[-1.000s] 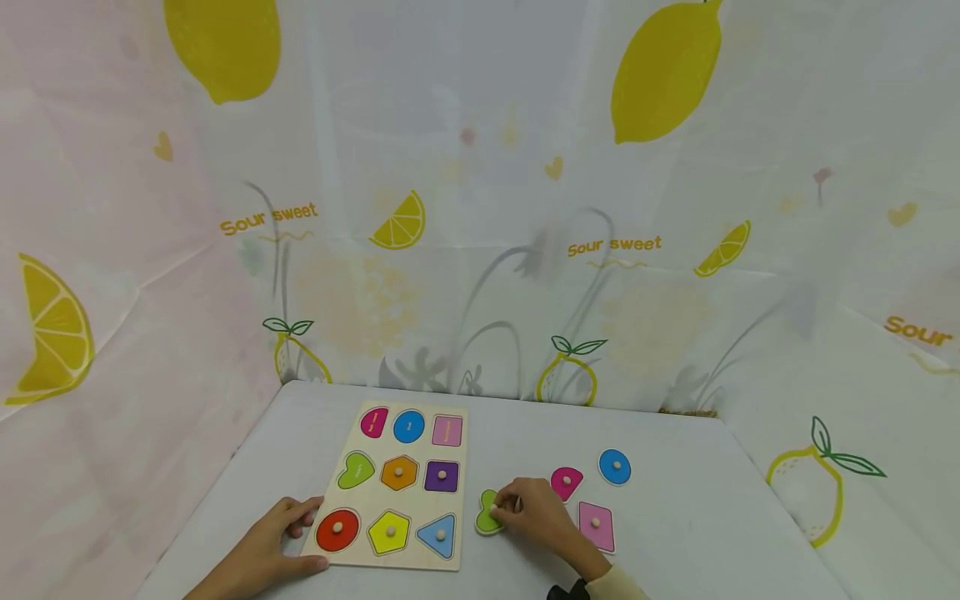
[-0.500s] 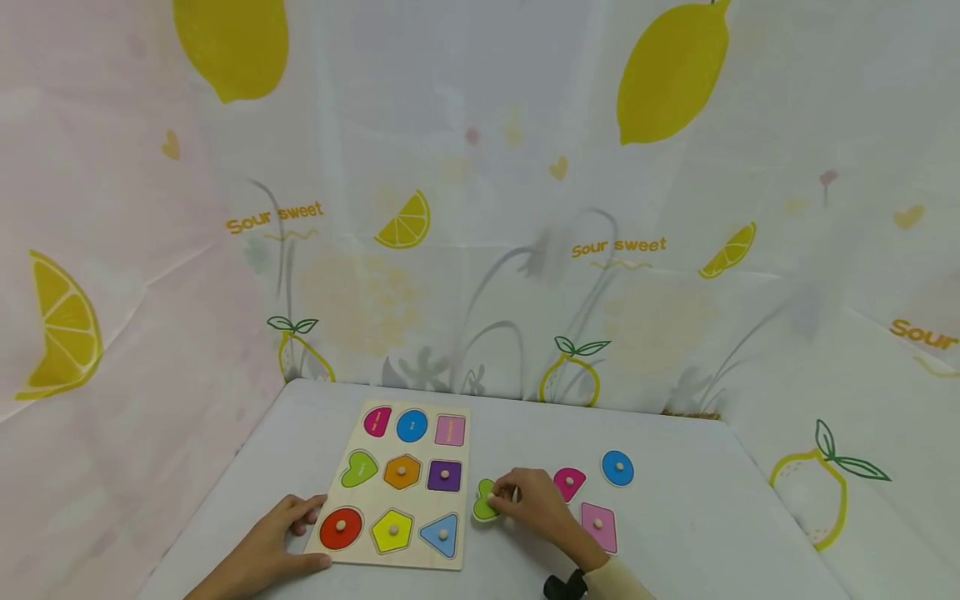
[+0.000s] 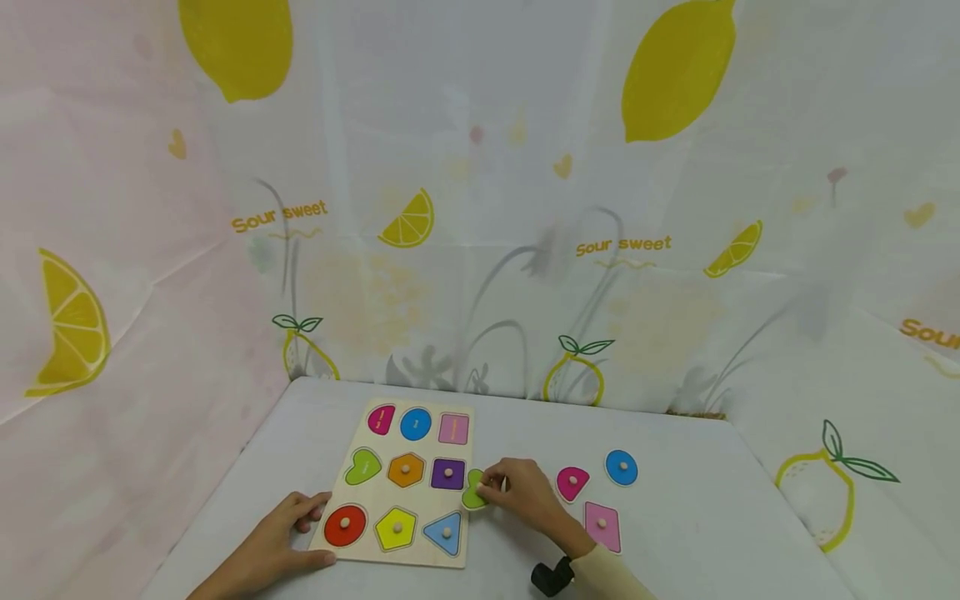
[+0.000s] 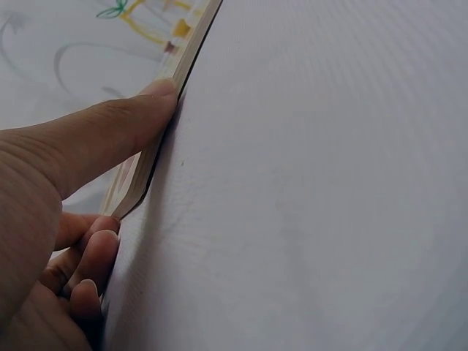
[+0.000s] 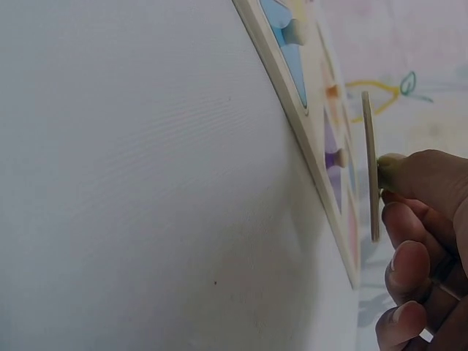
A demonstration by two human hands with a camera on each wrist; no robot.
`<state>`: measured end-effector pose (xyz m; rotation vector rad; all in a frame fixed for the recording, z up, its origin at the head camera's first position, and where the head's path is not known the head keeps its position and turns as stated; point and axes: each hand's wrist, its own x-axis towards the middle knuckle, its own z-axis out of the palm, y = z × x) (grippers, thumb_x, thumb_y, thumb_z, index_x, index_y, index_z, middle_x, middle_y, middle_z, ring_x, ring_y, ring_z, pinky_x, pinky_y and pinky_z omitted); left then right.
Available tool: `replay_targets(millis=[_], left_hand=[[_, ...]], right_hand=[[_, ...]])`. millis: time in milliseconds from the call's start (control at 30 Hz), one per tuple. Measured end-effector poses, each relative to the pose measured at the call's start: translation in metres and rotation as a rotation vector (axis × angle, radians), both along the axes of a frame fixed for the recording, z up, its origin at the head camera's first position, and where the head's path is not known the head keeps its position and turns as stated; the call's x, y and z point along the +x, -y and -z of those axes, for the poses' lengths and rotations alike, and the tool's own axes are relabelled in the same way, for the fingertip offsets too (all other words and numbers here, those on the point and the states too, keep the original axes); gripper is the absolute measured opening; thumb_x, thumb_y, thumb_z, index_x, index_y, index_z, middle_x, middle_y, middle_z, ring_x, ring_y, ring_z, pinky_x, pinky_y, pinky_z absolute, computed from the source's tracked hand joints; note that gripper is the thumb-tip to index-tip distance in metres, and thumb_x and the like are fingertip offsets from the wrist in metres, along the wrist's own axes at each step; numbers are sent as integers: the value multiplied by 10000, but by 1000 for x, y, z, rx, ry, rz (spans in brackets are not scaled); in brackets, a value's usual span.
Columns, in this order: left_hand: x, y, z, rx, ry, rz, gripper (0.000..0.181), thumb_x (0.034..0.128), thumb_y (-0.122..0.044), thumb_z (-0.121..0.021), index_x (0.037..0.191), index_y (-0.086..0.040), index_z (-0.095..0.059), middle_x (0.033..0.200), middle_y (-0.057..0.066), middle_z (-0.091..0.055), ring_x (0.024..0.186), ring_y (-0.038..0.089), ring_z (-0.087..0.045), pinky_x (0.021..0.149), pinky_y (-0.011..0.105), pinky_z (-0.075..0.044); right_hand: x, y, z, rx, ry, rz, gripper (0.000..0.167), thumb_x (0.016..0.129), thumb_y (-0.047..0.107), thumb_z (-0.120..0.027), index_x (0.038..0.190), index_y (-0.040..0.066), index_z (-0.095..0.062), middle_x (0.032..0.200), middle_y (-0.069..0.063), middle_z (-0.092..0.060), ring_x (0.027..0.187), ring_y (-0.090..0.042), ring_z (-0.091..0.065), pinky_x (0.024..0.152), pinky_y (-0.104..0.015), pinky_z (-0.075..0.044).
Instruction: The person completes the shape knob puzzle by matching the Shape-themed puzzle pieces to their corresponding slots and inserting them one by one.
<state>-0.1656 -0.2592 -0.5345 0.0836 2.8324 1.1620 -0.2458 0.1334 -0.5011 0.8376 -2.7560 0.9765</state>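
Observation:
A wooden peg puzzle board [image 3: 408, 497] lies flat on the table. My left hand [image 3: 273, 546] holds its near left corner, thumb against the near edge and fingers at the left side; the left wrist view shows the thumb [image 4: 117, 131] along that edge. A green heart-shaped puzzle piece [image 3: 472, 493] is pinched by its knob in my right hand [image 3: 525, 496], overlapping the board's right edge in the head view. In the right wrist view the thin piece [image 5: 371, 168] hangs edge-on, off the table. The green heart recess [image 3: 363, 467] shows at the board's left side, middle row.
To the right lie a magenta rounded piece [image 3: 572, 482], a blue round piece [image 3: 622, 467] and a pink rectangular piece [image 3: 602, 527]. Several knobbed pieces, such as the red circle [image 3: 345, 525], sit in the board. A lemon-print cloth [image 3: 480, 292] stands behind the table.
My right hand has lifted the green heart piece from the table and moved it left to the board's right edge. My left hand still holds the corner.

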Motion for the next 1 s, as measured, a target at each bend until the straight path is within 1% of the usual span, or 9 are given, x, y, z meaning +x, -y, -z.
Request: replay_targets(millis=[133, 300, 433, 600, 867, 1000], left_hand=[[1, 0, 0, 9, -14, 7, 933, 656, -379, -974, 1433, -45, -581, 1000, -11, -470, 928, 107, -459, 797, 259, -429], [1, 0, 0, 11, -19, 6, 941, 649, -386, -976, 1430, -39, -583, 990, -10, -467, 924, 107, -457, 790, 255, -430], [2, 0, 0, 7, -39, 19, 926, 653, -386, -973, 1419, -34, -590, 1013, -21, -484, 920, 83, -454, 799, 248, -433], [4, 0, -1, 12, -67, 37, 910, 656, -380, -971, 1405, -25, -596, 1027, -25, -492, 913, 62, -451, 806, 247, -435], [3, 1, 0, 0, -66, 33, 921, 647, -388, -974, 1407, -30, -598, 994, -18, -474, 906, 70, -453, 788, 248, -436], [1, 0, 0, 5, -43, 19, 932, 640, -389, -979, 1410, -31, -595, 1003, -14, -482, 919, 96, -459, 785, 247, -441]], right_hand=[[-3, 6, 1, -7, 7, -9, 99, 913, 255, -803, 903, 158, -788, 712, 170, -553, 651, 7, -470, 585, -202, -426], [-7, 16, 0, -16, -4, -17, 105, 908, 267, -808, 886, 168, -780, 711, 169, -556, 649, 5, -473, 576, -201, -425], [-9, 26, -2, -13, 3, -24, 124, 917, 286, -799, 890, 167, -776, 701, 168, -550, 647, 1, -474, 573, -195, -428], [-11, 40, -7, -3, 24, -30, 124, 926, 273, -790, 890, 155, -778, 689, 161, -542, 643, -8, -474, 581, -188, -424], [-16, 60, -8, -10, 19, -56, 112, 927, 251, -789, 901, 142, -783, 676, 154, -534, 639, 0, -473, 591, -179, -429], [-19, 71, -7, -9, 11, -64, 130, 928, 256, -787, 908, 127, -785, 684, 148, -530, 646, 2, -476, 598, -176, -435]])
